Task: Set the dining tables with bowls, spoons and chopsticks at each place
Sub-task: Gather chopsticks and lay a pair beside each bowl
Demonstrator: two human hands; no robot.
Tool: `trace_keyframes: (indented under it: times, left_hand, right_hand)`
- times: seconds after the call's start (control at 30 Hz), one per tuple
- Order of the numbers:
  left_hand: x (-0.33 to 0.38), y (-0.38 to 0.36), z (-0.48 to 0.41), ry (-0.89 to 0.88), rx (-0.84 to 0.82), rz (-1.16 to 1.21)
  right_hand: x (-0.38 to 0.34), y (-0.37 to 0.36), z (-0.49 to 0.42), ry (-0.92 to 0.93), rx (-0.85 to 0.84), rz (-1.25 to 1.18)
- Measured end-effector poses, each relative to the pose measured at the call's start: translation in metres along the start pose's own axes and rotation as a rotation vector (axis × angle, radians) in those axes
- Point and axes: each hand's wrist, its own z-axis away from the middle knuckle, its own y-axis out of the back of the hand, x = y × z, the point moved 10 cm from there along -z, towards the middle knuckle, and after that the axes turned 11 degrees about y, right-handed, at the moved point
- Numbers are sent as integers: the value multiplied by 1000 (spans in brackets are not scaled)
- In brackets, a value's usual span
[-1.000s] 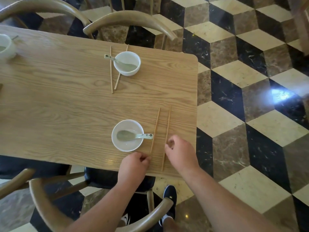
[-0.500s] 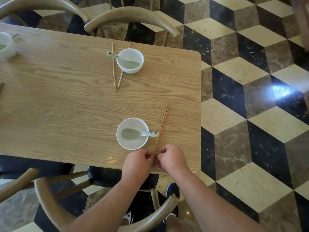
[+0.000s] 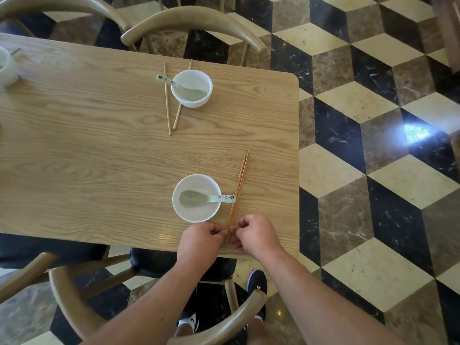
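A white bowl point(image 3: 196, 197) with a pale green spoon point(image 3: 206, 197) in it sits near the table's front edge. Just right of it lies a pair of wooden chopsticks point(image 3: 239, 185), side by side and touching, pointing away from me. My left hand point(image 3: 201, 241) and my right hand point(image 3: 256, 235) both pinch the near ends of that pair. Across the table stands a second white bowl point(image 3: 192, 88) with its spoon point(image 3: 171, 82), and two chopsticks point(image 3: 167, 100) lie splayed to its left, one partly under the bowl.
The wooden table point(image 3: 87, 158) ends at a rounded right corner. Curved wooden chairs stand at the near side point(image 3: 74, 310) and the far side point(image 3: 191, 18). Another white bowl point(image 3: 6, 68) shows at the far left edge. Patterned tile floor lies to the right.
The near chopsticks lay apart one second ago; both hands have pushed them together into a tight pair and now hold their near ends.
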Motion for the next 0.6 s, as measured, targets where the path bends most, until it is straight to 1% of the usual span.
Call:
trace_keyframes:
  times: [0.27, 0.6]
  left_hand:
    - [0, 2, 1, -9, 8, 15]
    - [-5, 0, 7, 18, 45, 54]
  right_hand:
    - [0, -1, -1, 4, -15, 1]
    - [-4, -3, -2, 40, 19, 106]
